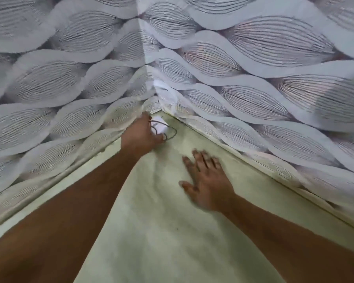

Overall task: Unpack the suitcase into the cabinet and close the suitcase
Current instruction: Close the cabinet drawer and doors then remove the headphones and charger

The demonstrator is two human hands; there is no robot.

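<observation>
We were looking into a corner lined with leaf-patterned paper [253, 58] on both walls, over a pale green shelf liner [172, 231]; no suitcase was in view. Our left hand [140, 133] reached into the far corner, fingers curled round a small white object [160, 125] with a thin dark cord [172, 133] trailing right of it. Our right hand [207, 186], nearer and to the right, lay flat on the liner, fingers spread, well apart from the object.

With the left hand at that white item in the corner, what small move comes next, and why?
Probably let go and draw the left hand back. The white item with its thin cord already lies on the shelf deep in the corner, and the right hand rests flat, holding nothing.
</observation>
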